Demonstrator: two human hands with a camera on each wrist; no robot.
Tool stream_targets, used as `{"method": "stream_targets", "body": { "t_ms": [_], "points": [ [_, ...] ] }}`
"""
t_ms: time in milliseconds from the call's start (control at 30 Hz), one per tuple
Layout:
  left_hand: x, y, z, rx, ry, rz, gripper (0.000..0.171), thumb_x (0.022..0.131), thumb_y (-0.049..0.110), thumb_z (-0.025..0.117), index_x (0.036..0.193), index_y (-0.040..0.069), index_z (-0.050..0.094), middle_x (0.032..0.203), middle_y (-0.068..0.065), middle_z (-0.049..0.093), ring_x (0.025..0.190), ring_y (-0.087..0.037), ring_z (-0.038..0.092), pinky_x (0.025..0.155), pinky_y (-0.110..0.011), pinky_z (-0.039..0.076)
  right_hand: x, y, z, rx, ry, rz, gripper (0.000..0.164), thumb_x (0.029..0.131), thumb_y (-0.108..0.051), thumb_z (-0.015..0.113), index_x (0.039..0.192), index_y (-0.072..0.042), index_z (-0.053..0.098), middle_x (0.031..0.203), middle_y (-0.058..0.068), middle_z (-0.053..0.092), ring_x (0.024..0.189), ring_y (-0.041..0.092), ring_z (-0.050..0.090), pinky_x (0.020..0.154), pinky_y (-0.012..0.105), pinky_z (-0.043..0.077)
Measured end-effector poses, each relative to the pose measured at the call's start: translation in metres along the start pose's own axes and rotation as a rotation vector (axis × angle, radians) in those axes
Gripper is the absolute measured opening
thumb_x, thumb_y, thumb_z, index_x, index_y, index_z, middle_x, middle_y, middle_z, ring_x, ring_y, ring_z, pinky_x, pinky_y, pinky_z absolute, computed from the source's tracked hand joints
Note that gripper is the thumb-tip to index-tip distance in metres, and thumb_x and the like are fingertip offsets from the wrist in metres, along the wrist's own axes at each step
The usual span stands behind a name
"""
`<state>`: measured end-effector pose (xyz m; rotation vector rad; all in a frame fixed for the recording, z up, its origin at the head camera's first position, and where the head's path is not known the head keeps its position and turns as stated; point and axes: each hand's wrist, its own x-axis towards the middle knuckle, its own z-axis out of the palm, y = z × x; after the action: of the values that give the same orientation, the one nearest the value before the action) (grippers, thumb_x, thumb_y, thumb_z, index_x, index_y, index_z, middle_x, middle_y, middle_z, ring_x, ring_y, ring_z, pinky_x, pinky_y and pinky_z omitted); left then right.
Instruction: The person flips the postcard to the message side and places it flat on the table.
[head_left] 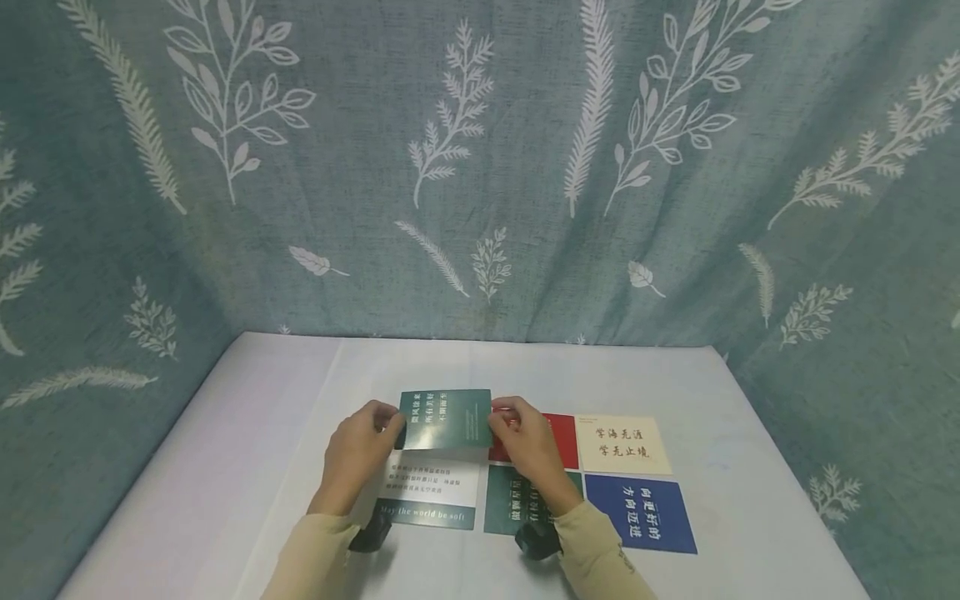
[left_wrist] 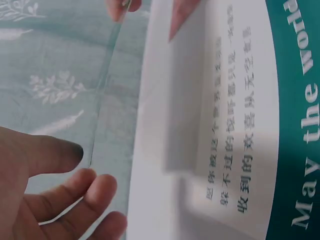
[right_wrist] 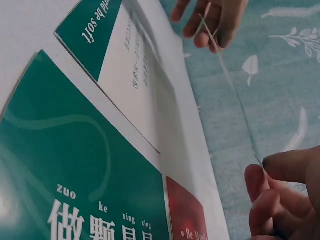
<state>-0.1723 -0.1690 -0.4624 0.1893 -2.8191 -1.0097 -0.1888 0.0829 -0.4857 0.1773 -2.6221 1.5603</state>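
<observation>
Between both hands a green card [head_left: 446, 419] with white Chinese lettering is held up off the table, tilted. My left hand [head_left: 358, 450] pinches its left edge between thumb and fingers. At the opposite edge, my right hand [head_left: 528, 442] pinches it the same way. Both wrist views show this card nearly edge-on, as a thin line [right_wrist: 232, 85]. Lying below it is a white card [head_left: 420, 479] with a green band reading "May the world be soft". My right hand and forearm partly cover a red card [head_left: 564, 442] and another green card [head_left: 501, 504].
Right of these lie a cream card [head_left: 622, 446] with brown writing and a blue card [head_left: 641, 512] with white writing. The cards rest on a white-covered table [head_left: 757, 467]. A blue-green leaf-patterned curtain [head_left: 517, 167] encloses the back and sides.
</observation>
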Motion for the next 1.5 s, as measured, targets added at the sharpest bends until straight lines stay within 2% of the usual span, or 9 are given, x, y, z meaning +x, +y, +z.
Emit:
{"method": "stream_targets", "body": {
  "t_ms": [200, 400, 633, 833, 1033, 1133, 1267, 1400, 1500],
  "points": [
    [-0.001, -0.001, 0.0, -0.027, 0.003, -0.028, 0.026, 0.095, 0.027, 0.064, 0.109, 0.006, 0.071, 0.092, -0.007, 0.073, 0.08, -0.022, 0.065, 0.07, -0.041, 0.051, -0.001, -0.001, -0.002, 0.01, 0.026, 0.017, 0.026, 0.096, -0.019, 0.068, 0.121, -0.013, 0.069, 0.098, 0.0, 0.071, 0.079, 0.016, 0.059, 0.066, 0.024, 0.052],
    [-0.001, -0.001, 0.002, -0.045, 0.008, -0.032, 0.025, 0.095, 0.027, 0.064, 0.108, 0.007, 0.071, 0.09, -0.006, 0.072, 0.075, -0.019, 0.062, 0.062, -0.032, 0.047, -0.005, -0.001, -0.004, -0.044, 0.007, 0.013, 0.029, 0.096, -0.018, 0.067, 0.123, -0.009, 0.07, 0.096, 0.001, 0.071, 0.081, 0.017, 0.058, 0.068, 0.027, 0.05],
    [-0.003, 0.0, 0.0, -0.08, 0.01, -0.044, 0.024, 0.095, 0.027, 0.065, 0.109, 0.008, 0.07, 0.093, -0.005, 0.071, 0.084, -0.022, 0.064, 0.066, -0.035, 0.048, -0.007, -0.001, -0.004, -0.065, 0.003, -0.015, 0.024, 0.096, -0.019, 0.067, 0.119, -0.011, 0.071, 0.1, 0.001, 0.071, 0.081, 0.016, 0.057, 0.069, 0.028, 0.049],
    [-0.006, 0.001, -0.003, -0.089, -0.008, -0.04, 0.028, 0.097, 0.029, 0.065, 0.114, 0.008, 0.074, 0.103, -0.009, 0.073, 0.094, -0.027, 0.068, 0.074, -0.044, 0.052, -0.006, -0.001, -0.005, -0.052, 0.013, -0.04, 0.022, 0.097, -0.021, 0.067, 0.117, -0.012, 0.071, 0.097, 0.0, 0.07, 0.075, 0.014, 0.055, 0.064, 0.026, 0.047],
    [-0.006, 0.001, -0.004, -0.098, 0.004, -0.029, 0.028, 0.097, 0.029, 0.062, 0.114, 0.01, 0.074, 0.104, -0.007, 0.074, 0.091, -0.025, 0.068, 0.071, -0.039, 0.05, -0.005, -0.001, -0.006, -0.032, 0.045, -0.074, 0.018, 0.097, -0.021, 0.067, 0.113, -0.014, 0.073, 0.101, -0.002, 0.07, 0.08, 0.014, 0.056, 0.069, 0.028, 0.049],
    [-0.006, 0.0, -0.003, -0.104, 0.004, -0.037, 0.028, 0.097, 0.029, 0.062, 0.114, 0.01, 0.074, 0.104, -0.007, 0.073, 0.092, -0.025, 0.067, 0.072, -0.041, 0.05, -0.006, -0.002, -0.007, -0.012, 0.039, -0.07, 0.018, 0.097, -0.021, 0.067, 0.112, -0.015, 0.074, 0.095, -0.004, 0.071, 0.08, 0.014, 0.058, 0.071, 0.029, 0.051],
    [-0.007, -0.002, -0.003, -0.172, -0.028, -0.059, 0.031, 0.099, 0.031, 0.061, 0.116, 0.008, 0.072, 0.101, -0.007, 0.073, 0.101, -0.03, 0.067, 0.085, -0.05, 0.052, -0.007, -0.003, -0.008, 0.015, 0.028, -0.065, 0.017, 0.098, -0.022, 0.066, 0.111, -0.015, 0.074, 0.091, -0.006, 0.071, 0.082, 0.013, 0.061, 0.076, 0.031, 0.054],
    [-0.008, -0.004, -0.005, -0.307, -0.093, -0.098, 0.033, 0.1, 0.033, 0.061, 0.12, 0.008, 0.07, 0.104, -0.006, 0.073, 0.114, -0.031, 0.064, 0.098, -0.054, 0.048, -0.007, -0.003, -0.01, 0.033, 0.022, -0.052, 0.016, 0.098, -0.023, 0.067, 0.111, -0.015, 0.074, 0.092, -0.006, 0.072, 0.082, 0.013, 0.062, 0.074, 0.03, 0.055],
    [-0.008, -0.005, -0.007, -0.372, -0.127, -0.121, 0.035, 0.099, 0.035, 0.062, 0.122, 0.009, 0.069, 0.109, -0.006, 0.072, 0.115, -0.029, 0.063, 0.099, -0.053, 0.048, -0.007, -0.003, -0.012, 0.041, 0.014, -0.04, 0.016, 0.098, -0.025, 0.067, 0.11, -0.016, 0.074, 0.094, -0.005, 0.072, 0.082, 0.014, 0.061, 0.072, 0.03, 0.054]
  ]
}}
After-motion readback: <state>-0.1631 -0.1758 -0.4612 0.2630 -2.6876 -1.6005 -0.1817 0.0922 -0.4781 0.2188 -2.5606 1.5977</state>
